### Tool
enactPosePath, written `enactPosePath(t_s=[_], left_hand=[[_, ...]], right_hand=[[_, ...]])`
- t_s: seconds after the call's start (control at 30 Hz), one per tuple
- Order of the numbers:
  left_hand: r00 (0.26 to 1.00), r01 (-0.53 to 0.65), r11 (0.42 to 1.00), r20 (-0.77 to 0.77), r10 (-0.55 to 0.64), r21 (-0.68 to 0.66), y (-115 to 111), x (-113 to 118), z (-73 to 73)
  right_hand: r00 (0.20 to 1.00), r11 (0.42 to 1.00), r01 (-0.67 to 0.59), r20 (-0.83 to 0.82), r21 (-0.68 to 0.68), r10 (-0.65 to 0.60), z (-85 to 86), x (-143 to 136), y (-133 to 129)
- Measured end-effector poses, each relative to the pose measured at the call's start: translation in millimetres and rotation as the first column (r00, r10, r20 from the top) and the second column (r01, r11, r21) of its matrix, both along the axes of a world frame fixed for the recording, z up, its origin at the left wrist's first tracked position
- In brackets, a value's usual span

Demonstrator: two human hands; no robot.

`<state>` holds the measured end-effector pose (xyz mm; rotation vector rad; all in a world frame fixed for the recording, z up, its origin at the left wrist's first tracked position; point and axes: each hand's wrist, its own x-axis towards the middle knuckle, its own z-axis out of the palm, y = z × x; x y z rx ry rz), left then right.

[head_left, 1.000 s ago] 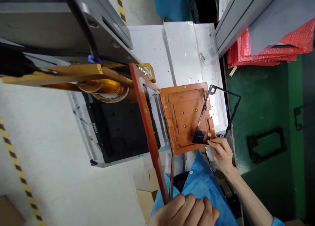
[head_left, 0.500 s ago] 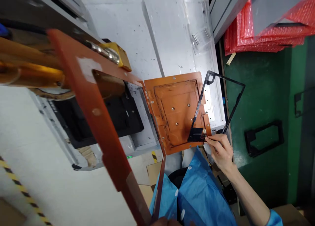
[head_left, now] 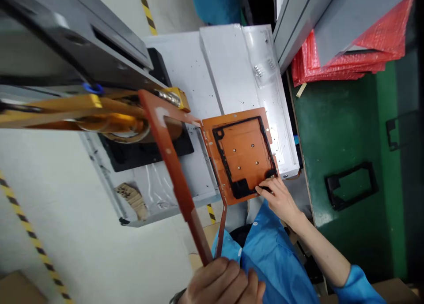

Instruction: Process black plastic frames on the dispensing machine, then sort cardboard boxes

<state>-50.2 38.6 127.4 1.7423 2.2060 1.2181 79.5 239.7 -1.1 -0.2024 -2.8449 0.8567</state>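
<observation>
My left hand [head_left: 225,283] is wrapped round the lower end of an orange hinged frame [head_left: 177,180], which stands raised and tilted on the left. A thin black rectangular frame [head_left: 264,134] lies on the orange plate [head_left: 245,156], within its recessed outline. The fingers of my right hand [head_left: 280,200] pinch the black frame's lower edge, near the plate's front right corner. A solid black patch fills the frame's lower left corner.
A golden cylinder [head_left: 112,125] and grey machine body overhang the black block [head_left: 142,156] at left. On the right, a green table [head_left: 344,132] holds another black frame [head_left: 372,178] and red bubble-wrap packs [head_left: 341,63].
My right hand has lowered the black frame from a tilted position over the plate's right side onto the plate. My left hand has come fully into view, and the camera view has shifted.
</observation>
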Motion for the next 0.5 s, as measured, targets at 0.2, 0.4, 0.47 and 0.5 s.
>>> enactPosePath(t_s=[0.2, 0.4, 0.47, 0.5], left_hand=[[0.999, -0.015, 1.000, -0.035, 0.016, 0.025, 15, -14, 14.6], [0.997, -0.013, 0.991, -0.072, 0.023, 0.134, 34, -19, 3.2], [0.997, 0.041, 0.988, -0.074, -0.030, 0.150, 48, -15, -9.9], [0.994, 0.070, 0.986, -0.094, -0.057, 0.148, 56, -12, -18.3]], right_hand=[[0.999, 1.000, -0.027, 0.017, -0.015, 0.027, -10.8, -3, -4], [0.998, 0.999, 0.039, 0.058, -0.017, -0.038, -12.6, 11, -33], [0.995, 0.997, 0.072, 0.076, -0.042, -0.069, -14.0, 19, -52], [0.993, 0.993, 0.101, 0.066, -0.058, -0.097, -14.9, 24, -61]])
